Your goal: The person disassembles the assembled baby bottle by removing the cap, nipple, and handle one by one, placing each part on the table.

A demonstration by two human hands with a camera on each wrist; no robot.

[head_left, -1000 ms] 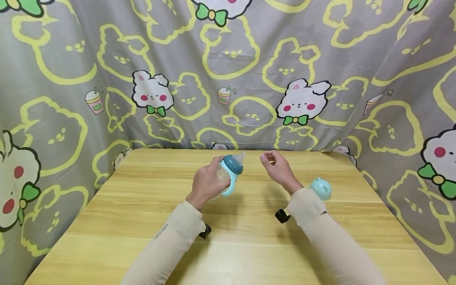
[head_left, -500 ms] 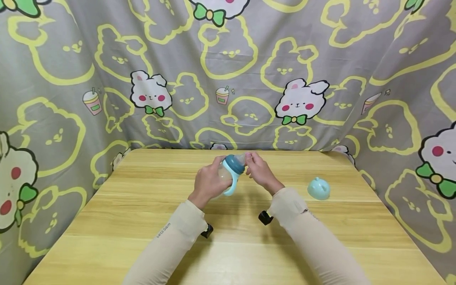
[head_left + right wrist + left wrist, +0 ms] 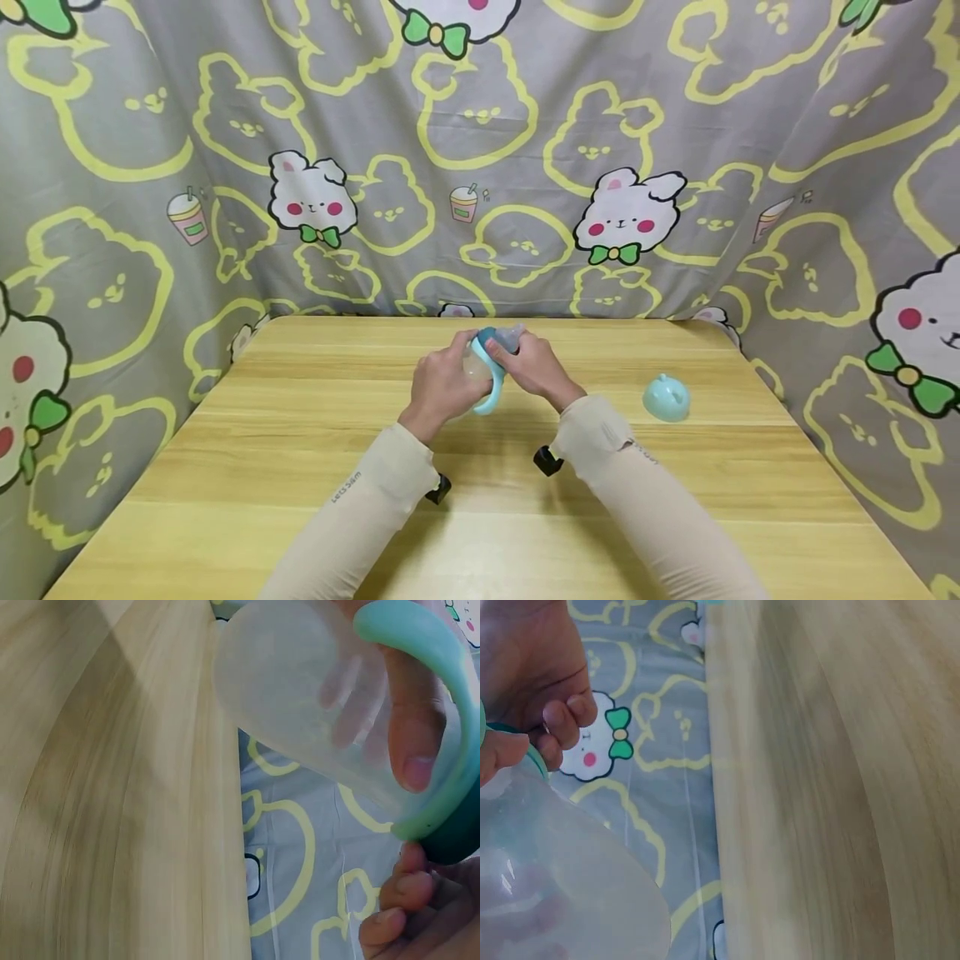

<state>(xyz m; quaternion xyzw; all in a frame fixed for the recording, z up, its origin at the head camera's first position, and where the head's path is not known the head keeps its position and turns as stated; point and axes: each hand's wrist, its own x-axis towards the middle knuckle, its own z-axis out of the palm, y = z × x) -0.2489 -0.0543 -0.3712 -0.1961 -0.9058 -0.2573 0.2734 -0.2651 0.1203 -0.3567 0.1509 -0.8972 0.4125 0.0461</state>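
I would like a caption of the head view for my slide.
Left hand and right hand hold a handled bottle above a wooden table where a light-blue dome rests.

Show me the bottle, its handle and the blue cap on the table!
Bottle (image 3: 289, 686): right wrist view, on its see-through body.
Handle (image 3: 441, 645): right wrist view, on its curved part.
Cap (image 3: 667, 400): head view, on the side of its dome.

"Lets Slim" (image 3: 347, 487) on left sleeve (image 3: 352, 533)
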